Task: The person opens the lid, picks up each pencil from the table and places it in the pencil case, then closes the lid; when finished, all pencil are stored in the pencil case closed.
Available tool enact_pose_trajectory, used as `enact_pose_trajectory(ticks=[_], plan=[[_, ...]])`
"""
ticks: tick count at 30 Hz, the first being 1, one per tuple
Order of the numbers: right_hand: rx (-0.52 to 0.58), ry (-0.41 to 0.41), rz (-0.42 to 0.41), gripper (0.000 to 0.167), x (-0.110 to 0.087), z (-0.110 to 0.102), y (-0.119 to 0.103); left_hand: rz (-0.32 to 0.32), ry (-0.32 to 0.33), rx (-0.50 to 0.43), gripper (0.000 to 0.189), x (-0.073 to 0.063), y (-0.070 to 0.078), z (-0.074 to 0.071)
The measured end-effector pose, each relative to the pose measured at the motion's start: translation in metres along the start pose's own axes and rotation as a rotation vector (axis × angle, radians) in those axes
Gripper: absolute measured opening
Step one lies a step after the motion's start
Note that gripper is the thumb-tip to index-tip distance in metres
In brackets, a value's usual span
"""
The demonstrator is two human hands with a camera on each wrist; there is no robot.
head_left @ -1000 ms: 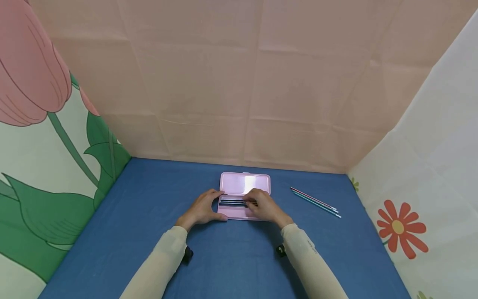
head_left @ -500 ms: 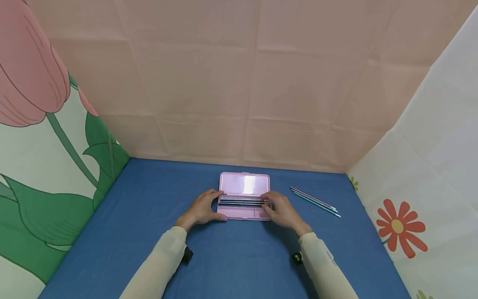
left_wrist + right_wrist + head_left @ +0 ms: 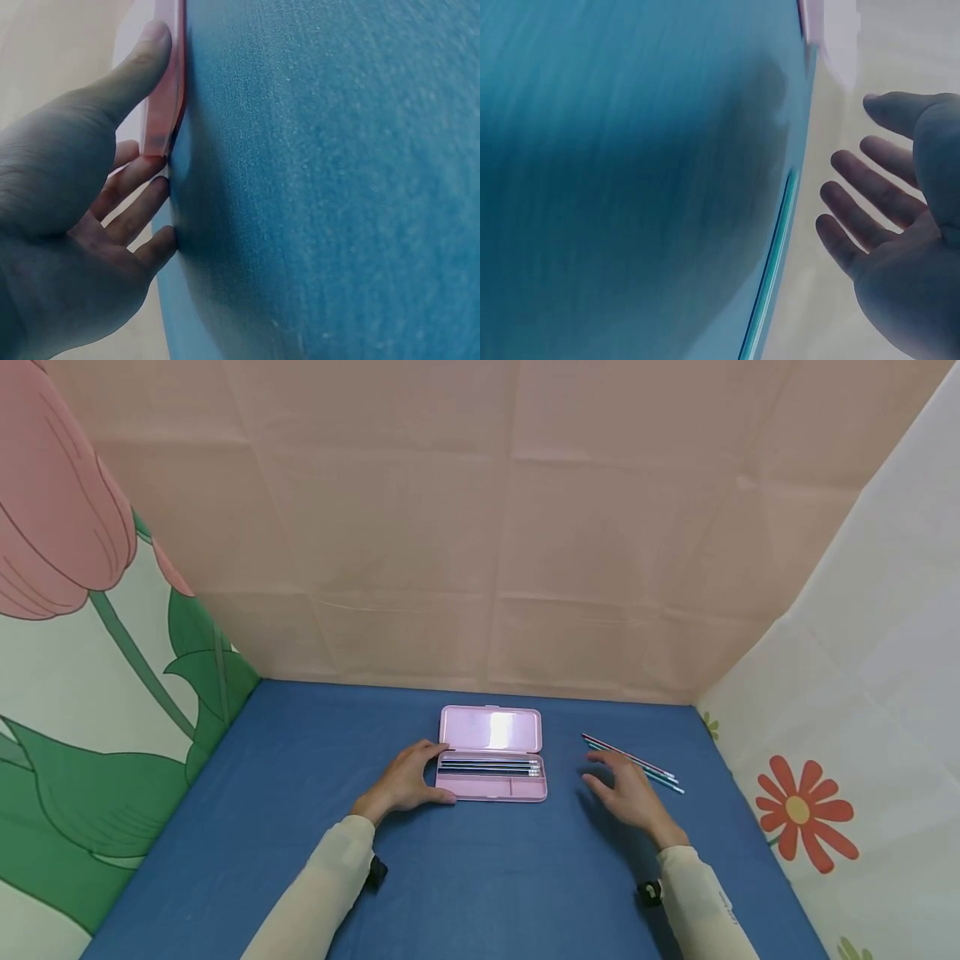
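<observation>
The right grip (image 3: pixel 630 793) is wide open and holds nothing, thumb and fingers spread, raised over the bench (image 3: pixel 480 877), apart from the loose pencils (image 3: pixel 667 783) just beyond it. The left grip (image 3: pixel 408 781) curves thumb and fingers about the left end of a pink pencil case (image 3: pixel 480 788), thumb at its near edge. The case lies open to the left of the right grip, with blue bench between. Its lid (image 3: pixel 465 727), folded back beyond the left grip, stops short of the bench's far edge, where a beige backdrop (image 3: pixel 375 527) rises. Behind the right grip, a mark on the sleeve (image 3: pixel 705 902) is too small to read. Counted: one case; at least two loose pencils, red and teal; several dark pencils (image 3: pixel 487 767) in the case's far compartment, too fine to number surely.
</observation>
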State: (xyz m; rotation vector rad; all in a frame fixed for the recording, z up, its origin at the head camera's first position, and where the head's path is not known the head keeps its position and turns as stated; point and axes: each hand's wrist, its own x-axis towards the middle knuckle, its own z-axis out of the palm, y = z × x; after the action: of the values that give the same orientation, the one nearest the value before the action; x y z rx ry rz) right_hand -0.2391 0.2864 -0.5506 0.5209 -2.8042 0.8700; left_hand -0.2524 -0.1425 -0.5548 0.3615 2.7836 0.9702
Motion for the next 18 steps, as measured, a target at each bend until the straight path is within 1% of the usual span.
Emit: enact_pose_trajectory(ticks=[5,8,14,18], plan=[[-0.021,0.002,0.102,0.043,-0.013,-0.02,0.023,-0.003,0.003,0.0,0.1,0.0,0.0,0.001],[-0.023,0.01,0.142,0.043,-0.017,-0.029,0.035,-0.005,0.002,0.003,0.1,0.0,0.001,0.0],[-0.028,0.012,0.161,0.04,-0.021,-0.039,0.054,-0.009,0.002,0.004,0.1,-0.001,0.002,-0.001],[-0.036,-0.003,0.171,0.04,-0.022,-0.04,0.061,-0.024,-0.006,0.009,0.1,-0.001,0.002,-0.001]])
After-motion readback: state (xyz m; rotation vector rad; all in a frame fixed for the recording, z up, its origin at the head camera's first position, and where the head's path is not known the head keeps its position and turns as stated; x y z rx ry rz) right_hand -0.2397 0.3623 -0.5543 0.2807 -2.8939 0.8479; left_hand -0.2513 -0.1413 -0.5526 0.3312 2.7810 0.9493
